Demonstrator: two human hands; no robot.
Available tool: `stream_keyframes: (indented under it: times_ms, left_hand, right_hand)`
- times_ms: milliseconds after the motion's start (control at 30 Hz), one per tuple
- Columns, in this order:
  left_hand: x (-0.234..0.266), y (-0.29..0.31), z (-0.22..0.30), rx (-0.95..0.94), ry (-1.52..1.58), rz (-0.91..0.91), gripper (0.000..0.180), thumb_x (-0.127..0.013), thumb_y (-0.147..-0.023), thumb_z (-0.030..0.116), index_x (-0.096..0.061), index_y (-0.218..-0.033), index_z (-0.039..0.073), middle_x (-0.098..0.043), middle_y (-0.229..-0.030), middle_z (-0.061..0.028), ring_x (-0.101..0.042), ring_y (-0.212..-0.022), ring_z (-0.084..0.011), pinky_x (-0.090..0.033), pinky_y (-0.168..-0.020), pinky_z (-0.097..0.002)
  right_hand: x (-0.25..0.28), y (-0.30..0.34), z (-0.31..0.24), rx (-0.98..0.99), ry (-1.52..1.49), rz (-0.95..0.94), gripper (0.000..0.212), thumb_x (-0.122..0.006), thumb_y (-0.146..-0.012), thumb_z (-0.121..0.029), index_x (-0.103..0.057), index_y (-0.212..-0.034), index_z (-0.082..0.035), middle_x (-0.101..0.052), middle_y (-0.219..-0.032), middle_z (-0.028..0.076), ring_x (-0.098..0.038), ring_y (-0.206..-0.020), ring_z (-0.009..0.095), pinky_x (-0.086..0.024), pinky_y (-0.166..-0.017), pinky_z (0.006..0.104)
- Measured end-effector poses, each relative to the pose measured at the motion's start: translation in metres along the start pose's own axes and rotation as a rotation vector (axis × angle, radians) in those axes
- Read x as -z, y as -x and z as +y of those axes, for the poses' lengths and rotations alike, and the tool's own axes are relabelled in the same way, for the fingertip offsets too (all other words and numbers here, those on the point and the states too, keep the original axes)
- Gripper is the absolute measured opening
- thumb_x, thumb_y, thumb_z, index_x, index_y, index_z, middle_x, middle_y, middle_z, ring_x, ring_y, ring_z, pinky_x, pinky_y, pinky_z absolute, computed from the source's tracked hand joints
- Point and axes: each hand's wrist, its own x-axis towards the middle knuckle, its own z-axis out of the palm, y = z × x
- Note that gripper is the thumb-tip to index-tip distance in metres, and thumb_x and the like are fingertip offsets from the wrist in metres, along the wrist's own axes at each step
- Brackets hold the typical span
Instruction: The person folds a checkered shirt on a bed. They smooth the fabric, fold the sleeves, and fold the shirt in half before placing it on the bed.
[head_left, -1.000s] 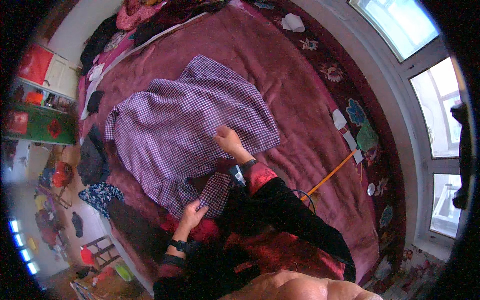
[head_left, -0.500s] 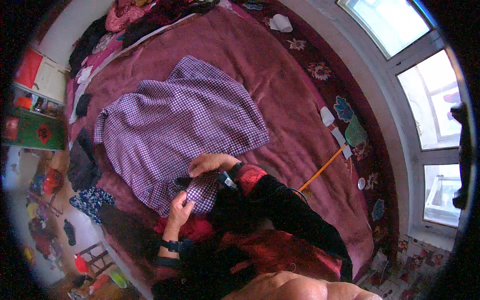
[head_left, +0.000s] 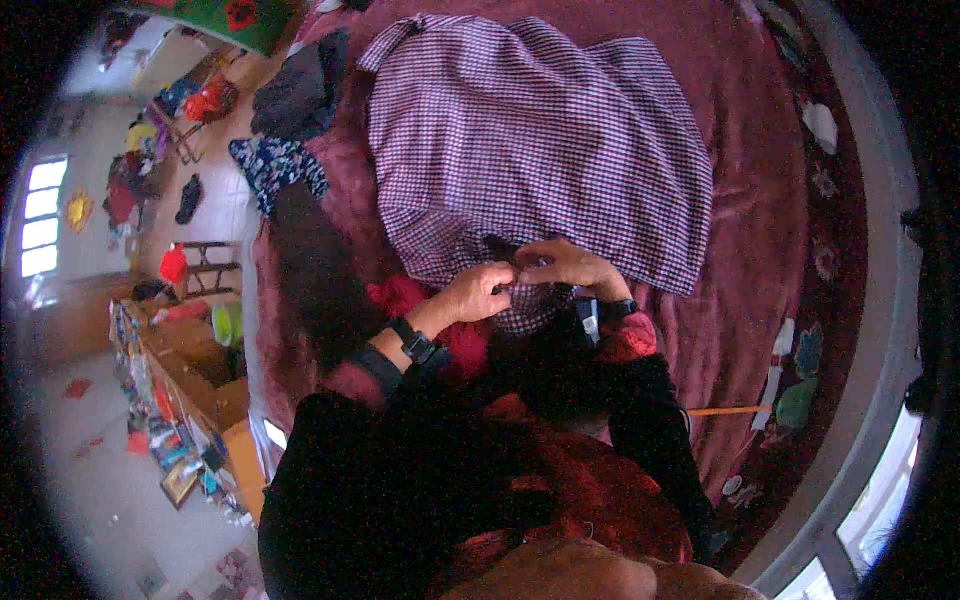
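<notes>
Purple-white checked cloth (head_left: 540, 130) on maroon blanket (head_left: 752, 150); 2 hands (head_left: 474, 293) meeting over near end, grip unclear.

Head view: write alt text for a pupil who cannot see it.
A person's left hand and right hand are close together at the near edge of a rumpled checked cloth on a reddish bedspread. A flowered cloth lies to the left.

The right hand (head_left: 575, 266), a second ago out over the checked cloth (head_left: 540, 140), has come back to the left hand (head_left: 474, 294), fingertips now close together. The view has turned, showing more wooden furniture (head_left: 243, 462) and less of the windows (head_left: 882, 490).
</notes>
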Motion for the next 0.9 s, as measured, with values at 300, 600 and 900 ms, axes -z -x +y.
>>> stream_keyframes:
  times_ms: [300,600,900]
  left_hand:
    - [0.049,0.020,-0.085,0.492,0.165,0.534,0.028,-0.067,-0.088,0.012,-0.061,-0.115,0.005,-0.066,-0.104,-0.0065,-0.062,-0.097,-0.0185,-0.050,-0.087,-0.0328]
    - [0.055,0.047,-0.155,0.911,0.230,0.875,0.051,-0.079,-0.075,0.021,-0.057,-0.114,-0.005,-0.064,-0.098,-0.0128,-0.063,-0.090,-0.0228,-0.052,-0.080,-0.0365]
    - [0.058,0.067,-0.147,0.733,0.754,0.660,0.035,-0.068,-0.085,0.024,-0.068,-0.108,-0.003,-0.071,-0.105,-0.0095,-0.066,-0.092,-0.0231,-0.050,-0.085,-0.0369]
  right_hand:
    - [-0.007,0.005,-0.005,-0.024,0.208,0.016,0.036,-0.069,-0.080,-0.020,-0.067,-0.112,-0.005,-0.069,-0.108,0.013,-0.065,-0.099,0.028,-0.051,-0.088,0.0362]
    - [0.000,0.004,0.000,0.007,-0.037,0.025,0.032,-0.070,-0.078,-0.013,-0.070,-0.108,-0.004,-0.070,-0.105,0.009,-0.063,-0.099,0.021,-0.050,-0.088,0.0323]
    - [-0.002,0.004,-0.003,0.019,0.076,0.109,0.033,-0.068,-0.075,-0.008,-0.071,-0.108,-0.004,-0.068,-0.105,0.007,-0.061,-0.103,0.020,-0.048,-0.093,0.0316]
